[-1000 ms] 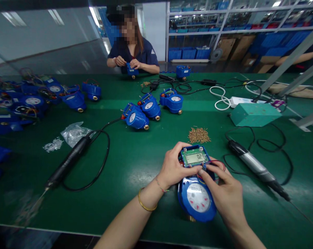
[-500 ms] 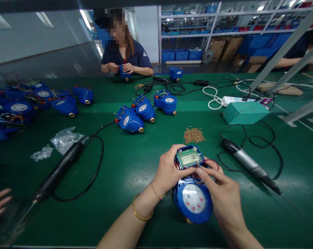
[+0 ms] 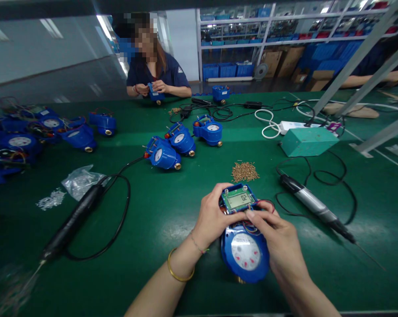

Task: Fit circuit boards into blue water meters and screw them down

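A blue water meter [image 3: 245, 251] rests in front of me, its round dial facing up. Its top housing is uncovered and shows a green circuit board [image 3: 239, 199] with a lit display. My left hand [image 3: 215, 211] is closed around the left side of this housing, its thumb along the board's lower edge. At that same edge, the thumb and fingers of my right hand [image 3: 276, 233] pinch together; what lies between the fingertips is mostly hidden. Thin red and dark wires [image 3: 267, 203] loop by my right fingers, and more wires run under both thumbs.
Small brass screws [image 3: 245, 171] lie heaped beyond the meter. Electric screwdrivers lie right [image 3: 318, 207] and left [image 3: 73, 220], with cables. More blue meters [image 3: 164, 152] stand ahead and at left, near a plastic bag [image 3: 82, 181]. A green box [image 3: 309, 141] is at right. A co-worker [image 3: 156, 75] sits opposite.
My hands and the meter keep nearly the same pose. The view has shifted slightly. Another person's hand at the lower left edge has gone out of view.
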`<control>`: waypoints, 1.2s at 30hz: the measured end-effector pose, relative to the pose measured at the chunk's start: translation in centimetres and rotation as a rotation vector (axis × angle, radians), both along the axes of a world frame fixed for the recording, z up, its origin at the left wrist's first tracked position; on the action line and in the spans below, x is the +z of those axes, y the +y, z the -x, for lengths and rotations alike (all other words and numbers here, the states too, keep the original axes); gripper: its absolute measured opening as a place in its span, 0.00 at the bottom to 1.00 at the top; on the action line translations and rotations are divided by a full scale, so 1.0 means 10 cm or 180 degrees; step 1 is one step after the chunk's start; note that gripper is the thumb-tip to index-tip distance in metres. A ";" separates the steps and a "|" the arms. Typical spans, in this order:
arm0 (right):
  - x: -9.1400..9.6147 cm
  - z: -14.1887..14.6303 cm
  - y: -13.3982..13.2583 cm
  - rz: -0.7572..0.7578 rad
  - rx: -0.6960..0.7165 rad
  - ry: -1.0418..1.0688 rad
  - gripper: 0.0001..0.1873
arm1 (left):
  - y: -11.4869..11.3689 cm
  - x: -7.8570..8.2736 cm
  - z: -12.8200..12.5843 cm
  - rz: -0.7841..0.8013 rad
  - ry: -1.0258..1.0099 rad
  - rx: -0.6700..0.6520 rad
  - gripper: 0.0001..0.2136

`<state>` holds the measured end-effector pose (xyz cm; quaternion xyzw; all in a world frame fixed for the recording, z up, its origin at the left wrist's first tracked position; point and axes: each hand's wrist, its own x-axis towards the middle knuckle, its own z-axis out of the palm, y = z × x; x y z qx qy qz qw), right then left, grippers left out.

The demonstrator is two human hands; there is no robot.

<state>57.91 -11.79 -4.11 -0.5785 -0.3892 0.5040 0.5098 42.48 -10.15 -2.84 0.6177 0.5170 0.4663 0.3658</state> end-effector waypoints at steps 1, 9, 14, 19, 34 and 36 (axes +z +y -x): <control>0.01 0.00 0.01 -0.0001 0.0037 0.0019 0.16 | 0.01 -0.01 0.00 0.0052 -0.0097 -0.0027 0.27; -0.01 -0.06 0.02 -0.0179 0.0303 -0.0062 0.17 | 0.06 -0.01 0.05 0.0315 -0.0654 -0.0339 0.31; -0.09 -0.08 0.02 -0.0377 0.0397 -0.0393 0.18 | 0.07 -0.01 0.05 0.0572 -0.1120 -0.0381 0.30; -0.12 -0.09 0.04 -0.0519 0.0434 -0.0692 0.17 | 0.06 -0.02 0.03 0.0520 -0.1198 -0.0375 0.29; -0.14 -0.16 0.20 -0.0820 0.0793 -0.0924 0.14 | 0.05 0.09 0.12 0.0331 -0.0458 -0.0588 0.28; -0.15 -0.16 0.20 -0.0848 0.0836 -0.0918 0.15 | 0.05 0.10 0.12 0.0227 -0.0209 -0.0465 0.28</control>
